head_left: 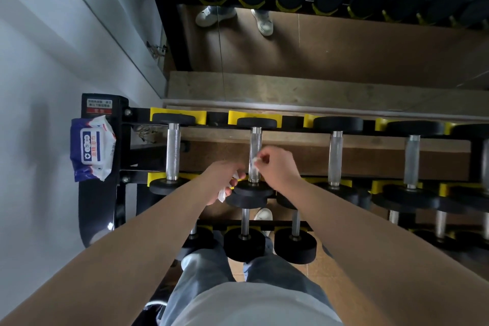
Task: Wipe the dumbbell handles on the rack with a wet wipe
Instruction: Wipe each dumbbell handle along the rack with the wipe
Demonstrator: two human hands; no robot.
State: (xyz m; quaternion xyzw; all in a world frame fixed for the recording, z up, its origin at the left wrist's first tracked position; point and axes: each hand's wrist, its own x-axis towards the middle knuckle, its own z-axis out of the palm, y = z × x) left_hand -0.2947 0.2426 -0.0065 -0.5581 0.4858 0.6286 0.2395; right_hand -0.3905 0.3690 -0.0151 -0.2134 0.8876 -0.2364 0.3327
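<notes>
Here, the head view looks down on a dumbbell rack (124, 145). The left hand (225, 180), at 7 o'clock of the second dumbbell handle (255, 144) on the top row, has its fingers curled round a white wet wipe (221, 194). The right hand (276, 167), at 3 o'clock of the same handle, pinches another white bit of wipe against the knurled steel; whether both bits are one sheet cannot be told. A pack of wipes (91, 149) sits on the rack's end post at 9 o'clock.
</notes>
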